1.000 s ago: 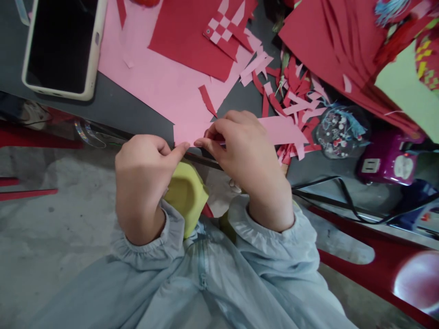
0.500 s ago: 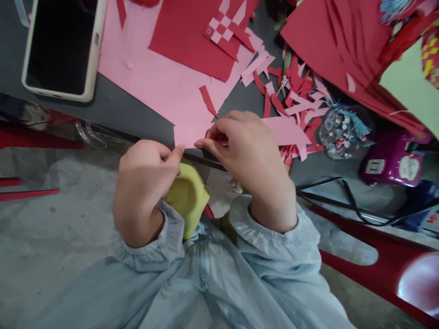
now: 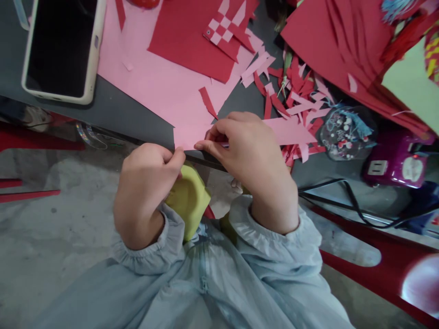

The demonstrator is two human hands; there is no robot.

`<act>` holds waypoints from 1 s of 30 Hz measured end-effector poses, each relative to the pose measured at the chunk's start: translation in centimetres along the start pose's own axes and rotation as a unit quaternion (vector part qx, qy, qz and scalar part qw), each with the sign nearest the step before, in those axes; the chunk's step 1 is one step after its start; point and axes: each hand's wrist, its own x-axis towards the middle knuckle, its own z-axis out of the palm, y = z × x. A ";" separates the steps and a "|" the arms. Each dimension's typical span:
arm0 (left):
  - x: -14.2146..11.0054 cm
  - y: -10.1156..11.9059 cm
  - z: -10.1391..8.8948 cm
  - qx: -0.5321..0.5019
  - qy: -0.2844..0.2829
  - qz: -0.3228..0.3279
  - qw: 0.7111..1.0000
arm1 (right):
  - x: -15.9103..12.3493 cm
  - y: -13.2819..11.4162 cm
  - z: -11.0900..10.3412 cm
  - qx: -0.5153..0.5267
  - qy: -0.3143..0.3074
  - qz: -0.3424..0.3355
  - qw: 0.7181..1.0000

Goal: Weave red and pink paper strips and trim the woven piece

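Note:
A strip of pink paper [image 3: 187, 136] lies along the table's front edge, running under my right hand and out to its right. My left hand [image 3: 147, 171] pinches the strip's left corner between thumb and forefinger. A little to the right, my right hand [image 3: 245, 151] grips the strip's lower edge with thumb and fingertips; its palm covers the middle of the strip. Behind both hands is a large pink sheet [image 3: 147, 87], with a red sheet [image 3: 192, 41] on top. On the red sheet rests a woven red-and-pink checkered paper piece [image 3: 221, 28].
A phone [image 3: 61, 45] lies at the left. Red and pink paper scraps [image 3: 295, 96] are heaped right of centre, beside a clear dish of beads [image 3: 346, 132]. A purple device [image 3: 394, 160] with a black cord [image 3: 353, 201] sits at the right. Red sheets [image 3: 329, 50] lie behind.
My left thumb and forefinger have shifted very slightly at the strip's corner. My right hand keeps its grip almost unmoved, and the view has drifted a little.

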 end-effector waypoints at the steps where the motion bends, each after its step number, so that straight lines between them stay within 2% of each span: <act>1: 0.0 0.0 0.0 0.009 0.006 0.009 1.000 | 0.0 -0.1 -0.1 -0.003 -0.004 0.004 1.000; 4: 0.1 0.1 0.1 0.032 0.019 0.026 0.999 | 0.1 -0.2 -0.1 -0.010 -0.007 0.005 1.000; 22: 0.2 0.3 -0.2 0.031 -0.005 -0.005 1.000 | 0.1 -0.2 -0.2 -0.015 -0.008 0.003 1.000; 30: 0.2 -0.3 -0.2 0.023 0.005 0.038 0.999 | 0.0 0.1 0.1 -0.004 0.019 -0.016 1.000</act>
